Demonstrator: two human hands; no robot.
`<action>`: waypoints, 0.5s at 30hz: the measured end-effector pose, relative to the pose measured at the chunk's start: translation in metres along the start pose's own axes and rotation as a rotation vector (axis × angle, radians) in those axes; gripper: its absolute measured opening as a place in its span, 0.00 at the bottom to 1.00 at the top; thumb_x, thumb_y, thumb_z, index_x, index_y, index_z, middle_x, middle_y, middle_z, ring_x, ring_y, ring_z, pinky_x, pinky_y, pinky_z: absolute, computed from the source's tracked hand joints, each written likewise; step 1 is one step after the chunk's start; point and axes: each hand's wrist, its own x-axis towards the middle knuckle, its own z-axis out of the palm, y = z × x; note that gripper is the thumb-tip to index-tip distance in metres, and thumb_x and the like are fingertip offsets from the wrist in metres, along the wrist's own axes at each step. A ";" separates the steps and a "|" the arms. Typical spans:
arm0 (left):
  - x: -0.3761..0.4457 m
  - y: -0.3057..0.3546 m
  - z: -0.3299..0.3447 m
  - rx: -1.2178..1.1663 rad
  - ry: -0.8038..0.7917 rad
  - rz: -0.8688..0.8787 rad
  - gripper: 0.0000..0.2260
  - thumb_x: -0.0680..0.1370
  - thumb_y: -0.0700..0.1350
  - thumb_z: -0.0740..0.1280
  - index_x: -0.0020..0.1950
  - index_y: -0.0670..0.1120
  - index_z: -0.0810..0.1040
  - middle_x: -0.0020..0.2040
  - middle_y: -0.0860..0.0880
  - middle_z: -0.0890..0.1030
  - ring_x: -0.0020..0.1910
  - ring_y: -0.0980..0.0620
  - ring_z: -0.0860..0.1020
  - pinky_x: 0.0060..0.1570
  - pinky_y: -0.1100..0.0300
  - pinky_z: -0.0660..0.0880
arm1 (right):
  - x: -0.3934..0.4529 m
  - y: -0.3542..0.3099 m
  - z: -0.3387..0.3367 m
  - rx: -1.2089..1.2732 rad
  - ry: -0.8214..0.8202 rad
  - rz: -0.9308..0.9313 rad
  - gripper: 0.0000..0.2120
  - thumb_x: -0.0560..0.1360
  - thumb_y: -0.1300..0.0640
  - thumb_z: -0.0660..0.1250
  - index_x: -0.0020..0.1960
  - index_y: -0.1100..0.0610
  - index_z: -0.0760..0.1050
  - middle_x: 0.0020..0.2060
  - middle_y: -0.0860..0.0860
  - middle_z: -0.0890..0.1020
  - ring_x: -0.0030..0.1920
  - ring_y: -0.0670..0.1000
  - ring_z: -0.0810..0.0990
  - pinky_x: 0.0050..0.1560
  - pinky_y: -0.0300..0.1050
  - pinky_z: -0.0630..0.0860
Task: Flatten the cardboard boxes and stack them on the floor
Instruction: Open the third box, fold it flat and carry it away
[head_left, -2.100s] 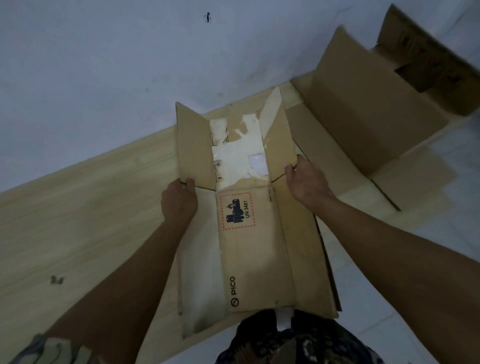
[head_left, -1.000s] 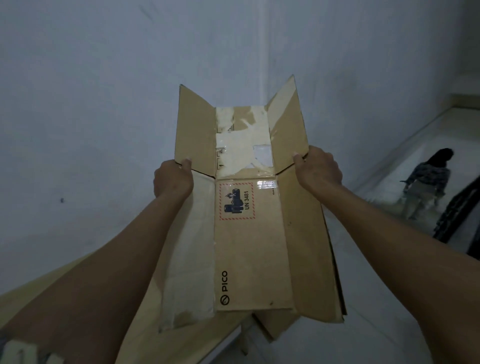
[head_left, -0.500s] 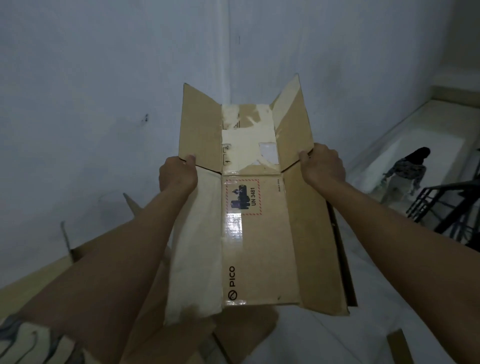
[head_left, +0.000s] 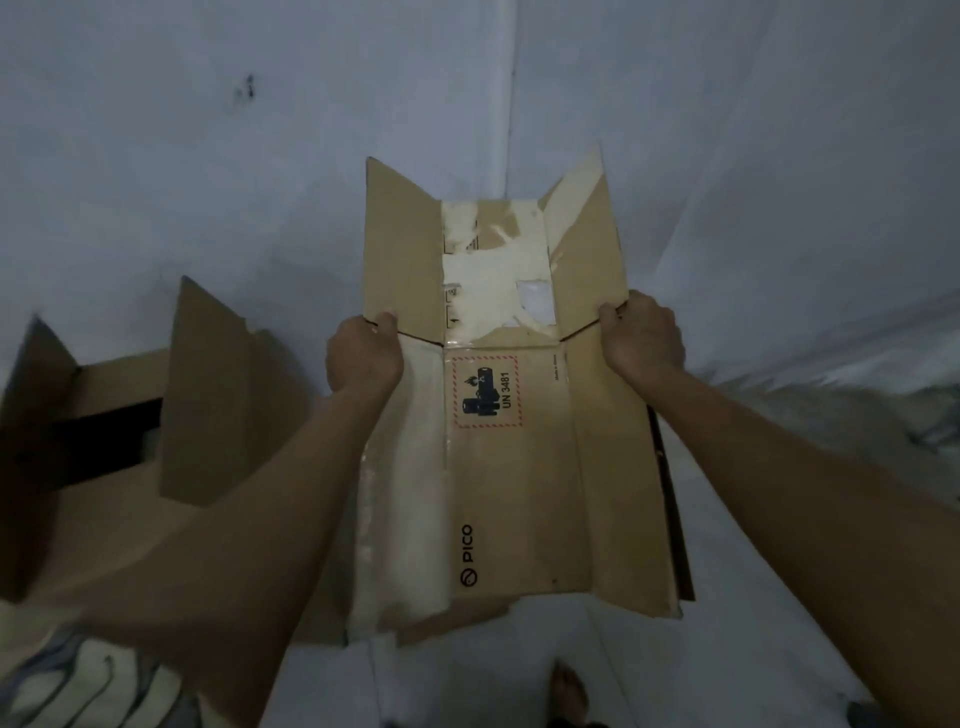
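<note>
Both sets of fingers are curling round the side edges of a flattened brown cardboard box with a red-bordered UN 3481 label (head_left: 511, 447): the left hand (head_left: 363, 356) is gripping its left edge, the right hand (head_left: 641, 345) its right edge. The box is hanging in the air between them, equally near each, its long axis running straight away from the person, end flaps pointing toward the pale wall (head_left: 208, 156). An open brown cardboard box (head_left: 202, 395) is sitting on the floor to the left, probably beside the stacking spot.
</note>
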 end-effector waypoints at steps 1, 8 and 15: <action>-0.003 -0.005 0.007 0.014 0.012 -0.035 0.22 0.82 0.54 0.59 0.53 0.36 0.80 0.54 0.36 0.81 0.55 0.36 0.78 0.47 0.53 0.70 | 0.006 0.004 0.008 -0.007 -0.023 -0.012 0.16 0.82 0.46 0.57 0.50 0.57 0.76 0.47 0.57 0.81 0.45 0.58 0.79 0.41 0.45 0.72; -0.012 -0.054 0.069 0.130 0.053 -0.225 0.22 0.83 0.55 0.56 0.60 0.38 0.79 0.60 0.38 0.80 0.60 0.37 0.76 0.57 0.51 0.71 | 0.022 0.047 0.100 -0.023 -0.177 -0.059 0.16 0.83 0.46 0.54 0.49 0.56 0.73 0.46 0.57 0.79 0.44 0.57 0.76 0.43 0.47 0.70; -0.004 -0.172 0.198 0.041 0.061 -0.250 0.22 0.83 0.56 0.57 0.56 0.39 0.79 0.54 0.40 0.82 0.55 0.39 0.79 0.50 0.54 0.71 | 0.029 0.135 0.246 -0.053 -0.220 -0.039 0.18 0.84 0.46 0.54 0.55 0.59 0.74 0.49 0.59 0.79 0.45 0.56 0.74 0.43 0.48 0.69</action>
